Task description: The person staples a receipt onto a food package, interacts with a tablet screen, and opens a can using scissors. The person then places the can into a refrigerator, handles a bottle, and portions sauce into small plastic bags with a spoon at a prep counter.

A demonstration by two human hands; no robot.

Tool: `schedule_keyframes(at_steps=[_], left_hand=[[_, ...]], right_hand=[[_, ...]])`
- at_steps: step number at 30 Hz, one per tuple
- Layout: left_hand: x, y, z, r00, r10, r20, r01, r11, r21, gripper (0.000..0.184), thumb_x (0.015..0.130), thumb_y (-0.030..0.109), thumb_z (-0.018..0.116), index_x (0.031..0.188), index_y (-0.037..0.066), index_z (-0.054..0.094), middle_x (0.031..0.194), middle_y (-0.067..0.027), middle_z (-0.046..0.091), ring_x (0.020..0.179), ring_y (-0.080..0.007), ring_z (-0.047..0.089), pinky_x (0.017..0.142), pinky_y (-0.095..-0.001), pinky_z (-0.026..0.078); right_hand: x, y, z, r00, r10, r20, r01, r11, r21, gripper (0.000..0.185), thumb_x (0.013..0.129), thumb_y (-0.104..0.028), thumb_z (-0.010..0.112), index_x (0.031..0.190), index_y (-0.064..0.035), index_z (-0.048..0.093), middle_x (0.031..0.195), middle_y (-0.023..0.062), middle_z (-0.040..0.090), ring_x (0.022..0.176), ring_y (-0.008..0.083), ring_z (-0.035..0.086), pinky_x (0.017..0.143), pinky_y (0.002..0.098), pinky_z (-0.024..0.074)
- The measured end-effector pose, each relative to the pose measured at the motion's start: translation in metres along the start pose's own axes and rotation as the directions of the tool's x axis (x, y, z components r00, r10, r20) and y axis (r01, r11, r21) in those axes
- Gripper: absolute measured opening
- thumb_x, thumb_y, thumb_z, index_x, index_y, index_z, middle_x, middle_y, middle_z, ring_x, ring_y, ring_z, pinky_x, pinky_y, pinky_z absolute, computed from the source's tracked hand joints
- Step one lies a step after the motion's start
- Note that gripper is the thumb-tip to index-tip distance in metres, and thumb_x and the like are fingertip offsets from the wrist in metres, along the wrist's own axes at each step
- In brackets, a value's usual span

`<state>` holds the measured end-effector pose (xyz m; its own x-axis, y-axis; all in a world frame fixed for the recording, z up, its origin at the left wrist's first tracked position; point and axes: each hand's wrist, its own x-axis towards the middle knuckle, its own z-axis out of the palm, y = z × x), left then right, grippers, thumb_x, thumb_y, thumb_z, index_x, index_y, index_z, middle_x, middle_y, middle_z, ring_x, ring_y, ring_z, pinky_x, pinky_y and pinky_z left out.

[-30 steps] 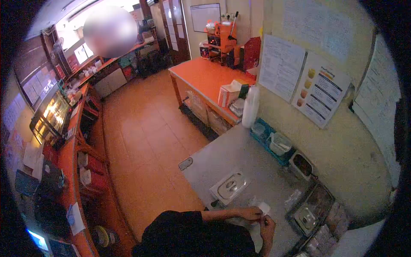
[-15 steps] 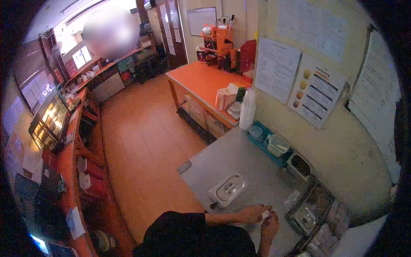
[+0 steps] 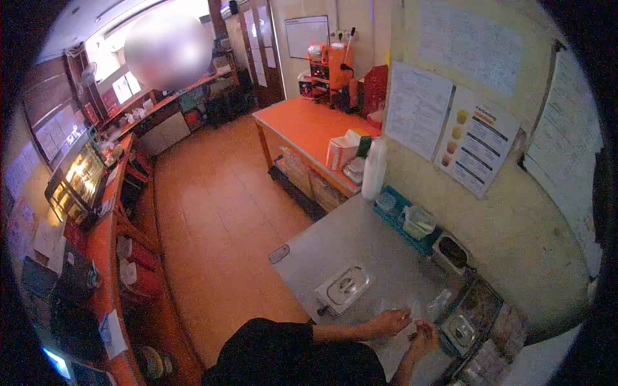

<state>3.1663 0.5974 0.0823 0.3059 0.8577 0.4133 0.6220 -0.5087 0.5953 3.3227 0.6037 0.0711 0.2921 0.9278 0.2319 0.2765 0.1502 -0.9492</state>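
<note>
Over the steel worktop (image 3: 309, 264), my left hand (image 3: 390, 322) is closed, its fingers pinched near a small whitish piece too blurred to name. Just to its right and slightly lower, my right hand (image 3: 422, 338) has its fingers pressed together at the same pale piece. The two hands are close, with a small gap between them. A steel pan with a lid (image 3: 346, 289) lies left of my hands. Clear plastic (image 3: 440, 301) rests on the metal behind them. A second steel lid (image 3: 459, 332) is right of my right hand.
A teal tray (image 3: 407, 222) with plastic tubs and a dark-filled steel container (image 3: 452, 252) line the wall. Stacked white cups (image 3: 374, 170) stand at the back corner. Beyond is an orange table (image 3: 302, 132). A blurred person (image 3: 168, 45) is far off.
My hands have drawn slightly apart and moved a little right. The white piece between them shows less than before. The camera view has shifted slightly.
</note>
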Motion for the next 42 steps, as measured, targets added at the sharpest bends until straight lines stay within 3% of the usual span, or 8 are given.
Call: schedule_keyframes(at_steps=[8, 14, 19, 25, 29, 34, 37, 42], left_hand=[[0.009, -0.009, -0.014, 0.997, -0.055, -0.052, 0.041, 0.97, -0.241, 0.024, 0.072, 0.004, 0.063, 0.096, 0.002, 0.058, 0.087, -0.0102, 0.059, 0.081, -0.0269, 0.059, 0.069, -0.0372, 0.048], [0.02, -0.011, -0.015, 0.737, -0.249, 0.628, 0.509, -0.407, -0.759, 0.008, 0.084, 0.014, 0.059, 0.077, 0.01, 0.056, 0.063, 0.0026, 0.047, 0.047, -0.0096, 0.036, 0.044, -0.0272, 0.033], [0.01, -0.047, 0.026, 0.915, -0.017, 0.402, 0.381, 0.359, -0.852, 0.012, 0.085, 0.022, 0.057, 0.089, 0.012, 0.055, 0.059, 0.0045, 0.039, 0.047, -0.0092, 0.032, 0.045, -0.0247, 0.029], [0.011, -0.047, 0.003, 0.806, -0.521, 0.281, 0.561, 0.824, -0.078, 0.041, 0.082, 0.035, 0.06, 0.105, 0.003, 0.051, 0.093, -0.0164, 0.059, 0.077, -0.0361, 0.06, 0.062, -0.0442, 0.046], [0.007, -0.041, 0.009, 0.83, -0.542, -0.13, 0.539, 0.84, -0.06, 0.055, 0.082, 0.029, 0.06, 0.122, -0.001, 0.039, 0.124, -0.0277, 0.045, 0.102, -0.0439, 0.054, 0.079, -0.0491, 0.046], [0.024, 0.026, -0.038, 0.845, -0.424, 0.326, 0.375, 0.904, 0.204, 0.065, 0.079, 0.023, 0.061, 0.135, 0.007, 0.032, 0.142, -0.0265, 0.026, 0.118, -0.0418, 0.045, 0.097, -0.0446, 0.04], [0.005, -0.003, 0.003, 0.984, -0.163, 0.075, 0.157, 0.984, 0.079, 0.059, 0.079, 0.018, 0.058, 0.132, 0.007, 0.036, 0.134, -0.0247, 0.039, 0.108, -0.0397, 0.053, 0.088, -0.0457, 0.046], [0.039, -0.013, -0.019, 0.832, -0.277, 0.48, 0.337, 0.941, -0.041, 0.06, 0.072, 0.02, 0.066, 0.126, 0.008, 0.042, 0.126, -0.0214, 0.047, 0.105, -0.0358, 0.054, 0.083, -0.0432, 0.048]], right_hand=[[0.009, -0.043, -0.005, 0.733, 0.46, 0.501, -0.649, 0.693, 0.314, 0.008, 0.086, -0.013, 0.057, 0.081, -0.0102, 0.052, 0.065, -0.0006, 0.051, 0.041, 0.0067, 0.036, 0.036, 0.0215, 0.0319], [0.016, -0.025, -0.001, 0.805, 0.371, 0.462, -0.578, 0.663, 0.476, 0.024, 0.088, -0.021, 0.057, 0.07, -0.0119, 0.044, 0.057, -0.0018, 0.043, 0.043, 0.0107, 0.037, 0.047, 0.0274, 0.0442], [0.01, -0.05, 0.012, 0.593, 0.544, 0.593, -0.779, 0.201, 0.594, 0.022, 0.087, -0.023, 0.057, 0.073, -0.0105, 0.046, 0.059, -0.0018, 0.044, 0.046, 0.0112, 0.04, 0.056, 0.0292, 0.0476], [-0.016, -0.046, 0.036, 0.895, 0.261, 0.362, -0.374, 0.881, 0.29, 0.022, 0.085, -0.012, 0.055, 0.104, -0.0116, 0.043, 0.074, 0.0023, 0.053, 0.057, 0.011, 0.045, 0.053, 0.0262, 0.0409], [-0.007, 0.019, 0.031, 0.944, -0.029, 0.329, 0.003, 0.997, 0.079, 0.04, 0.08, -0.016, 0.063, 0.111, -0.0125, 0.038, 0.077, 0.0048, 0.055, 0.059, 0.0139, 0.048, 0.054, 0.0264, 0.0393], [0.006, -0.082, 0.021, 0.942, 0.246, 0.226, -0.118, 0.878, -0.464, 0.045, 0.076, -0.022, 0.069, 0.111, -0.0095, 0.043, 0.085, 0.0139, 0.06, 0.066, 0.0227, 0.057, 0.059, 0.0346, 0.0436], [0.005, -0.041, 0.022, 0.826, -0.551, 0.121, 0.498, 0.611, -0.616, 0.043, 0.075, -0.022, 0.071, 0.109, -0.0095, 0.048, 0.078, 0.016, 0.061, 0.066, 0.0257, 0.06, 0.06, 0.0391, 0.0444], [-0.014, 0.017, 0.019, 0.913, 0.224, 0.34, 0.017, 0.814, -0.581, 0.046, 0.076, -0.031, 0.071, 0.107, -0.0038, 0.049, 0.071, 0.0102, 0.056, 0.061, 0.025, 0.052, 0.06, 0.0366, 0.0441]])
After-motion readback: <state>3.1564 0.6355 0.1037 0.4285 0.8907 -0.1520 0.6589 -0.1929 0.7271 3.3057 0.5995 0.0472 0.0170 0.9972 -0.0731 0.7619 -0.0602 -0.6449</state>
